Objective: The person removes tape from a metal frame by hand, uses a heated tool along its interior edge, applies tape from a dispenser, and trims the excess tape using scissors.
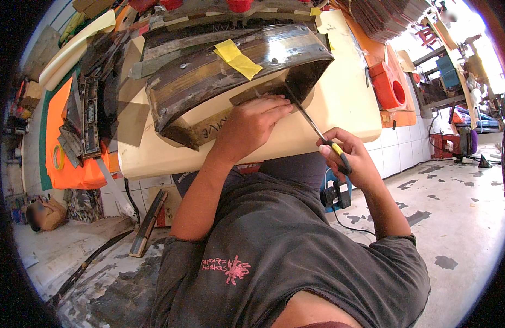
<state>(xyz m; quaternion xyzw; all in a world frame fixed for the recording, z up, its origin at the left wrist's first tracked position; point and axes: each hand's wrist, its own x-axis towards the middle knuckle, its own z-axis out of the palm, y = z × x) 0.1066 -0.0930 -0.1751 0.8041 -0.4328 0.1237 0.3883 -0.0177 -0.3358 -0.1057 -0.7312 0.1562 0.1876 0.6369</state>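
A dark, curved mould-like box [181,90] with brown bands and small rivets lies on the cream-covered table. A crumpled strip of yellow tape [238,60] sticks to its top. My right hand [351,156] is closed round the yellow-and-black handle of a screwdriver [316,127]. The long shaft slants up and left into the box's hollow, its tip beside the far inner wall. My left hand [254,123] lies with fingers stretched out at the hollow's opening. Its fingertips are close to the shaft and next to a thin dark flat piece [252,93], partly hidden by the hand.
Cream sheeting [353,104] covers the table. At the right edge stands a red block with a round hole [388,87]. Dark strips, a slotted metal bar [90,117] and a yellow tape roll [58,157] lie left. A long dark bar [148,224] leans near the floor.
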